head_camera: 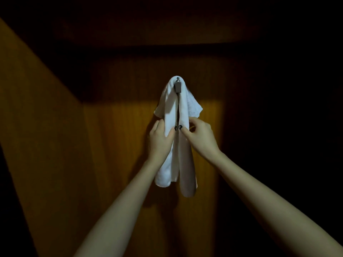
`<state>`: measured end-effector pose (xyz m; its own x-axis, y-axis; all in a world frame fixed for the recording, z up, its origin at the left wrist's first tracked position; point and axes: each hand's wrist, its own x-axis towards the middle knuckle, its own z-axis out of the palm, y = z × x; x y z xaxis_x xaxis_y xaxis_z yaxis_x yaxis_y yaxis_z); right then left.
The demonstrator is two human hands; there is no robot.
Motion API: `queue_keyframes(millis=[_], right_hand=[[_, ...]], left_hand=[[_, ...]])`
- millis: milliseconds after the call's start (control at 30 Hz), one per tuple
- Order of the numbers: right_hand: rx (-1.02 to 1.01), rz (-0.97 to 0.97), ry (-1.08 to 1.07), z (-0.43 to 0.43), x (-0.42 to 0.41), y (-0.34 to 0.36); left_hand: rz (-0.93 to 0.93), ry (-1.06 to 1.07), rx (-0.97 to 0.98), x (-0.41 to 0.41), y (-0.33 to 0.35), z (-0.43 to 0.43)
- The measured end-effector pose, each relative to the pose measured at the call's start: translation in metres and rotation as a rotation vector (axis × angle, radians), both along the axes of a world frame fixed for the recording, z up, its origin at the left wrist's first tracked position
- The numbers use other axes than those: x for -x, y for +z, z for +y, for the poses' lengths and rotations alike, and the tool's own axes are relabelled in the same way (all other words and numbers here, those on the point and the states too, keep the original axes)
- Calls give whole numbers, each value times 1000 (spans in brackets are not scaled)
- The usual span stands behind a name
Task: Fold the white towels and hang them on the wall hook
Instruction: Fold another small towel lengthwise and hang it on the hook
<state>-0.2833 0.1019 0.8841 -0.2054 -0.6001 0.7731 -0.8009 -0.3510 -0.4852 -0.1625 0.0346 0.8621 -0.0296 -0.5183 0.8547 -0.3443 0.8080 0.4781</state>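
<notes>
towel: white towel [172,108] draped over the wall hook [177,86], hanging down in two long folds against the wooden wall [111,136]
left hand [159,140]: grips the left fold about halfway down, dark-nailed thumb on the front
right hand [199,137]: pinches the right fold at the same height, thumb beside the left thumb
light: dim, brighter patch around the towel

left hand [159,140] fingers behind towel [172,115] (thumb showing), forearms [118,210] cropped below
</notes>
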Motion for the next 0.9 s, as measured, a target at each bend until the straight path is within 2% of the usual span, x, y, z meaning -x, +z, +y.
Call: queue_keyframes(millis=[100,267,433,600,767,900], right_hand=[[-30,58,-105,-7,1,3],[36,3,-90,-6,1,14],[0,19,-110,0,0,8],[-76,26,-112,9,0,-18],[-164,-58,1,27,-6,-35],[-240,-45,-36,48,-11,-49]], left_hand=[[-58,113,106,-5,-13,-7],[-98,153,186,-10,-25,-6],[-174,178,123,-3,-40,1],[-127,189,-38,-1,-51,9],[-170,126,-70,-3,-60,22],[-233,109,-109,-9,-65,41]])
